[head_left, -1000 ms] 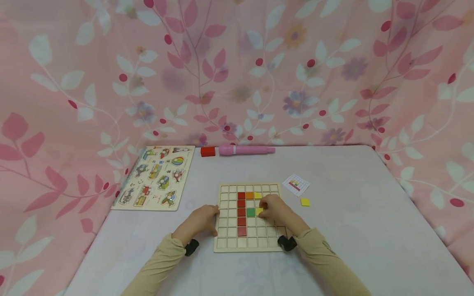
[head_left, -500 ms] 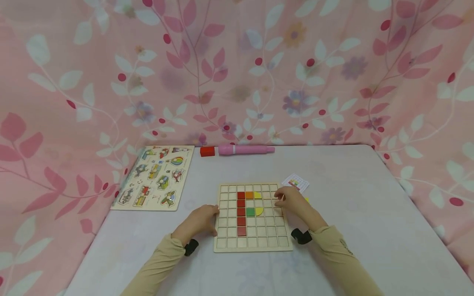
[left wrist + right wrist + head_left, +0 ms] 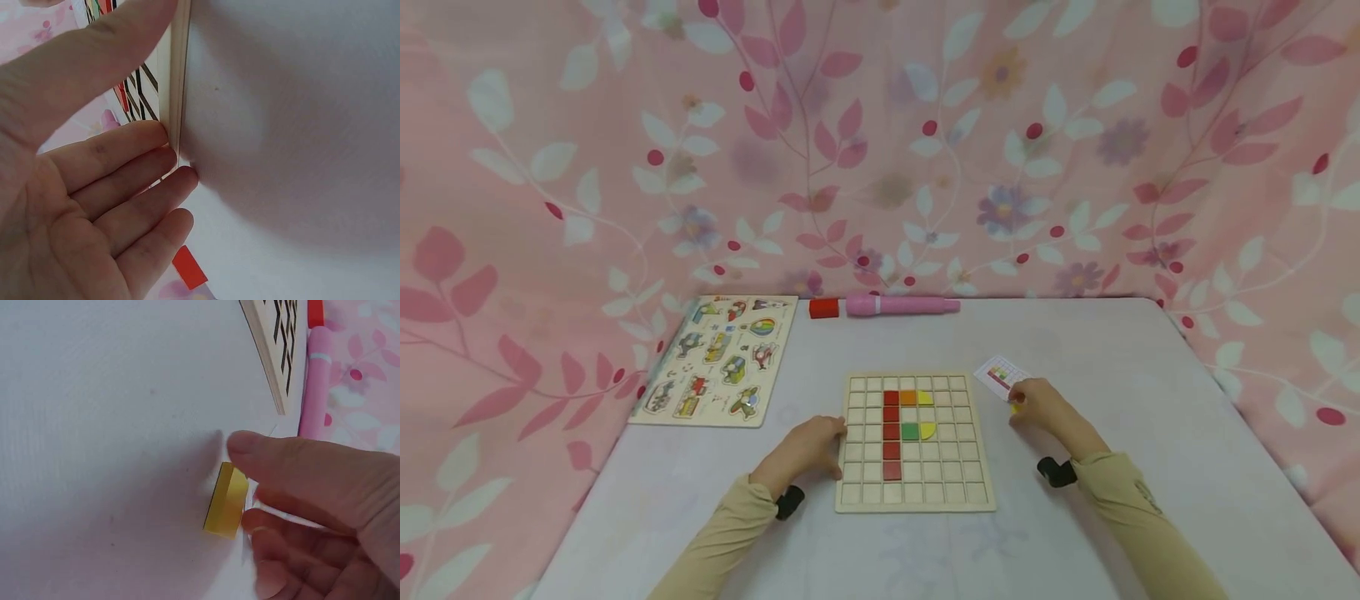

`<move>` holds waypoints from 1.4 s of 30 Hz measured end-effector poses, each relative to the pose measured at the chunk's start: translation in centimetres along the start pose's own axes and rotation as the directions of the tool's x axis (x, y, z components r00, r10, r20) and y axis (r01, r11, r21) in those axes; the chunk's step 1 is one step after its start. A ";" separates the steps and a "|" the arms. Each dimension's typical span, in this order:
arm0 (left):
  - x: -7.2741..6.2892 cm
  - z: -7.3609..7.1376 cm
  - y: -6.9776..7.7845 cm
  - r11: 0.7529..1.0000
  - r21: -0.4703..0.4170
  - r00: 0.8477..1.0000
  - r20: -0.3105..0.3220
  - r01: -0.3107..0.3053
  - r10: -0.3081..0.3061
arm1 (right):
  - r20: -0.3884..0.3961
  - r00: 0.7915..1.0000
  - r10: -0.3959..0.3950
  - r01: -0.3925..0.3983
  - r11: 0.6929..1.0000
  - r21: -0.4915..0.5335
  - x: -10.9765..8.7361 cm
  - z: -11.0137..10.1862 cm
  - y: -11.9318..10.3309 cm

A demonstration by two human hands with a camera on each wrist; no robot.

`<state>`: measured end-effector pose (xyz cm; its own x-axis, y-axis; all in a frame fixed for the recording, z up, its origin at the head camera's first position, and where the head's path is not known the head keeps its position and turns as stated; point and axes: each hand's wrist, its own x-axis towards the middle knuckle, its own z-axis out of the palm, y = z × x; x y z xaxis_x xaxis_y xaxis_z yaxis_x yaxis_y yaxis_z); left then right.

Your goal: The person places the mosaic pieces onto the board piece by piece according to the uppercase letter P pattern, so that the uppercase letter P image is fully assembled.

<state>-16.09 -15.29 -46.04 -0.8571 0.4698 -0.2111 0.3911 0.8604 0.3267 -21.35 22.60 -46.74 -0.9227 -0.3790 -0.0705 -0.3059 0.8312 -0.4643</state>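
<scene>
A wooden grid board [image 3: 953,471] bears a column of red tiles [image 3: 891,432], an orange tile [image 3: 907,397], a green tile [image 3: 911,431] and two yellow rounded tiles [image 3: 928,431]. My left hand [image 3: 808,447] rests at its left edge, fingertips touching the side with fingers nearly straight, as the left wrist view shows. To the right of the board, my right hand [image 3: 1043,408] is down at a yellow square tile [image 3: 226,500] on the table. Its thumb and fingertips sit at the tile's edge, parted, with the tile largely uncovered in the right wrist view.
A small pattern card [image 3: 997,377] lies just beyond my right hand. A picture puzzle board [image 3: 715,367] is at the back left. Along the rear edge lie a red block [image 3: 823,308] and a pink microphone-shaped stick [image 3: 902,306]. Floral cloth hangs behind the table.
My right hand has left the yellow rounded tile on the grid and moved right, off the board, to the yellow square tile. My left hand has stayed at the board's edge.
</scene>
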 end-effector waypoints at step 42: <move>0.2 0.0 0.1 1.000 -0.001 1.000 0.007 0.017 -0.017 | -0.135 0.934 -0.331 0.337 0.941 0.027 1.2 0.1 -2.5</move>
<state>-16.26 -15.14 -46.06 -0.8614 0.4566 -0.2226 0.3765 0.8680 0.3237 -21.62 20.03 -45.73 -0.7923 -0.5740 0.2067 -0.5926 0.6437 -0.4841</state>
